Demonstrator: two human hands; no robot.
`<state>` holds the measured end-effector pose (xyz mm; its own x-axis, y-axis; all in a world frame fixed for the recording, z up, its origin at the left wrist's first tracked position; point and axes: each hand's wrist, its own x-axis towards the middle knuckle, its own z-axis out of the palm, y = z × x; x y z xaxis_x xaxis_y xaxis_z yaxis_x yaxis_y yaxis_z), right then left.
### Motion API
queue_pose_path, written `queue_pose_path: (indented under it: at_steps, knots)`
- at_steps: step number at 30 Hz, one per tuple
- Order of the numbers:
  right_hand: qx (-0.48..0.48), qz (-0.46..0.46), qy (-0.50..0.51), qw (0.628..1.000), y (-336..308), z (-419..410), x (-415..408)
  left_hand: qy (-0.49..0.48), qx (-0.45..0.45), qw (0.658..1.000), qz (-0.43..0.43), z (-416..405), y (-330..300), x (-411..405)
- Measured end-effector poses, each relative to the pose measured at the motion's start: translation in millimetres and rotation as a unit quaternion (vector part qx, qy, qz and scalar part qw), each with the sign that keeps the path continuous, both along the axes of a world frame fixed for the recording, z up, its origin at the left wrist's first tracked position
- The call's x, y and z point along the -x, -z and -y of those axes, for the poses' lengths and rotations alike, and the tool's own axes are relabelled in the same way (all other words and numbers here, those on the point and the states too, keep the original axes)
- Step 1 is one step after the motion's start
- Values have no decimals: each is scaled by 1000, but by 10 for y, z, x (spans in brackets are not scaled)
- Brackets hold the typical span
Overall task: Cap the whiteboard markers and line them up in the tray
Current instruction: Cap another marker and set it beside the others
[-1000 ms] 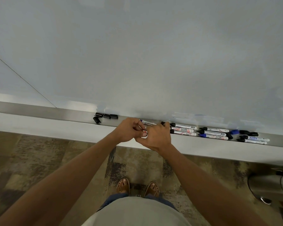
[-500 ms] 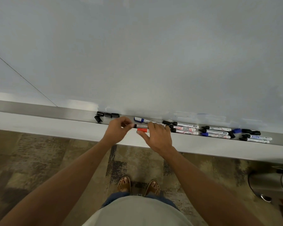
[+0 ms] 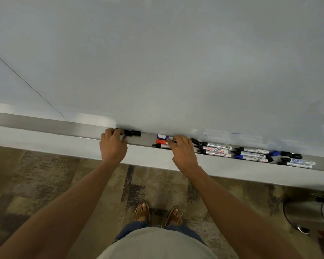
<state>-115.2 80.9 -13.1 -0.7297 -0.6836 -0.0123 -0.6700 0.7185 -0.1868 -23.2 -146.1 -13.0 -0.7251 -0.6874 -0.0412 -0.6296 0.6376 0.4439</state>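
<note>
A metal tray (image 3: pixel 45 126) runs along the bottom of the whiteboard. My left hand (image 3: pixel 113 144) reaches into it at a row of loose black caps (image 3: pixel 132 133), and its curled fingers cover the leftmost ones. My right hand (image 3: pixel 183 152) lies over three markers at the tray's middle. These are a blue-capped marker (image 3: pixel 161 136), a red-capped marker (image 3: pixel 160 141) and a black-tipped marker (image 3: pixel 159 146). Thumb and fingers pinch the red-capped marker's barrel as it rests in the tray. Whether the left fingers hold a cap is hidden.
Further right in the tray lie three black markers (image 3: pixel 215 149), then three more markers (image 3: pixel 251 155), a loose blue cap (image 3: pixel 275 153), a black cap (image 3: pixel 291 155) and two markers (image 3: pixel 297 162). A metal bin (image 3: pixel 307 215) stands on the carpet at right.
Both hands were together capping a marker. The red-capped marker now lies in the tray under my right hand. My left hand has moved left to the black caps.
</note>
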Motion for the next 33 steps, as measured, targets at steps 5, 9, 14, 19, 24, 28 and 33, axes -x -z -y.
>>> queue_pose_path:
  at_steps: [5,9,14,19,24,28,33]
  knots:
    - [39,-42,3,998,23,-23,-62,-39,13,999,10,-12,-26,4]
    - [22,-49,6,999,54,-71,-72,-62,-17,998,23,15,-31,17]
    - [-5,-41,18,999,55,-61,-77,-58,-34,998,22,60,-5,39]
    - [-16,-33,12,999,100,-68,-28,-48,-50,997,22,82,36,35]
    - [-13,-15,21,1000,85,-39,2,-30,-71,997,-10,25,63,-6]
    - [-3,-1,22,1000,66,-31,15,-9,-85,996,-37,-56,76,4]
    - [13,-9,21,1000,54,-77,-7,21,-160,981,-104,-186,36,68]
